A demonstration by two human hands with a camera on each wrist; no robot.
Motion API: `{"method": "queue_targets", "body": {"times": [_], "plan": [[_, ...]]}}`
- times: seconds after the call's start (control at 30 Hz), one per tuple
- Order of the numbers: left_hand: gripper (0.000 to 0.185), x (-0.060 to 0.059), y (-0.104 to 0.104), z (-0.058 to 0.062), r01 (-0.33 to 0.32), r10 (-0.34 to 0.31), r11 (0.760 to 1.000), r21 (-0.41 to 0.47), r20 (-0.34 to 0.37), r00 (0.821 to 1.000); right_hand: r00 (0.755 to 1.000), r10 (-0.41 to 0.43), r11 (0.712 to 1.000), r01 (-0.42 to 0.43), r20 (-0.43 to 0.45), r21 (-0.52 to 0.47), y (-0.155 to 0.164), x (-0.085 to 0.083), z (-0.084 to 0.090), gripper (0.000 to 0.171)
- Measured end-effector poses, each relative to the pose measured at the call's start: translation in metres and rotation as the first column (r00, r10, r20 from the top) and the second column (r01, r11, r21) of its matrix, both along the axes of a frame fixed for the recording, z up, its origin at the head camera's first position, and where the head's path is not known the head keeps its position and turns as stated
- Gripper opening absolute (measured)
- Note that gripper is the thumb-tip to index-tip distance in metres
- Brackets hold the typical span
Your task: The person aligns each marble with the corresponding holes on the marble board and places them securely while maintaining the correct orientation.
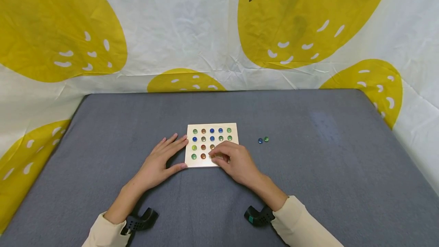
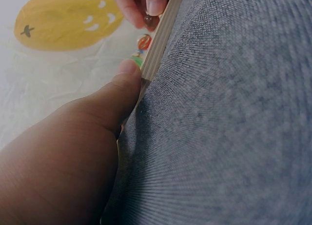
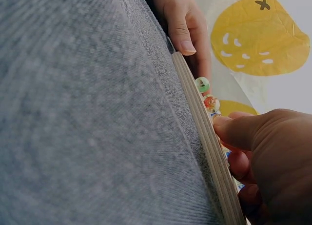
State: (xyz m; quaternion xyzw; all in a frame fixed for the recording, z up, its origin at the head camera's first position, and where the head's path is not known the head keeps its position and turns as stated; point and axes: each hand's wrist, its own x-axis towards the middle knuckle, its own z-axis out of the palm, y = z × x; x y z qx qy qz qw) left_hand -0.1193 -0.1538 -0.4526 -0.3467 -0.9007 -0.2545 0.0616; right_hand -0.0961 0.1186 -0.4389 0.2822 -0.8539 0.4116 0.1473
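A pale wooden board (image 1: 207, 163) lies on the grey cloth, with rows of glass marbles in green, blue and reddish brown set on it. My left hand (image 1: 157, 163) rests at the board's left edge, fingers spread and straight, thumb near the front left corner. Over the front row, my right hand (image 1: 236, 161) pinches a brown marble (image 2: 151, 21) between thumb and fingertips, just right of a reddish marble (image 1: 203, 156). A green marble (image 3: 202, 84) stands at the near left corner. The right hand hides the board's front right part.
To the right of the board lie two loose marbles, one blue (image 1: 260, 140) and one green (image 1: 266, 139). A grey cloth (image 1: 308, 186) covers the table. Behind it hangs a white curtain (image 1: 181, 22) with yellow fruit shapes.
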Motion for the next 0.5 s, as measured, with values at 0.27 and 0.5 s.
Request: {"method": "queue_targets", "body": {"times": [0.27,0.5], "plan": [[0.07,-0.0008,-0.0007,-0.0009,0.0,0.0,1.0,0.002,-0.003,1.0,1.0,-0.004,1.0,0.004,0.001,0.001,-0.0006,-0.0001,0.0001,0.012],[0.07,-0.0012,-0.0004,0.0003,0.002,-0.002,1.0,0.003,-0.002,1.0,1.0,-0.001,1.0,0.001,-0.001,-0.014,-0.0007,-0.0006,0.0011,0.012]]}}
